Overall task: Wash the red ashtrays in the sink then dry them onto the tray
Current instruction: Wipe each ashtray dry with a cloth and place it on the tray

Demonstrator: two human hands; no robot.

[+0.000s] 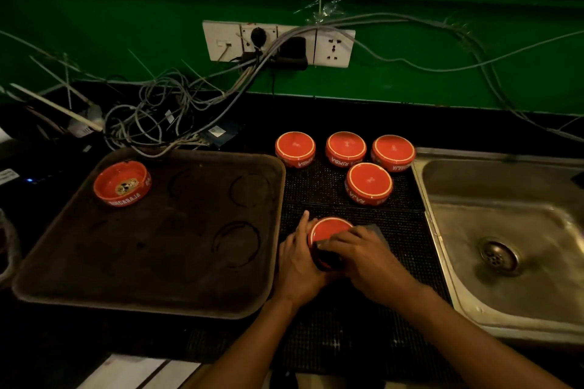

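Tray (177,303): dark, shallow, on the left part of the table. Holds one red ashtray (122,182), upright, in its far left corner. Judged finished: the only piece dried and set down. Faint ring marks show on the bare tray floor.

Black mesh mat (407,230): lies between the tray and the sink. Four inverted ashtrays rest on it: a row of three along the mat's far edge (295,148), (345,148), (393,152), and a fourth (368,183) just in front of that row, toward the sink side. Judged washed and draining, not yet dried.

Ashtray in hand (328,230): base up, over the near middle of the mat, just beside the tray's right edge. The left hand (300,262) has its grip closed round the ashtray's left side, forefinger stretched along the rim. The right hand (363,254) presses a grey cloth (374,228) against the right side, fingers folded over it. Judged as drying under way.

Sink (442,186): steel, at the table's right end, basin bare to the drain; no ashtrays in it. Washing appears complete.

Remaining, by judgement: finish this piece, place it on the tray, then dry and move the four on the mat.
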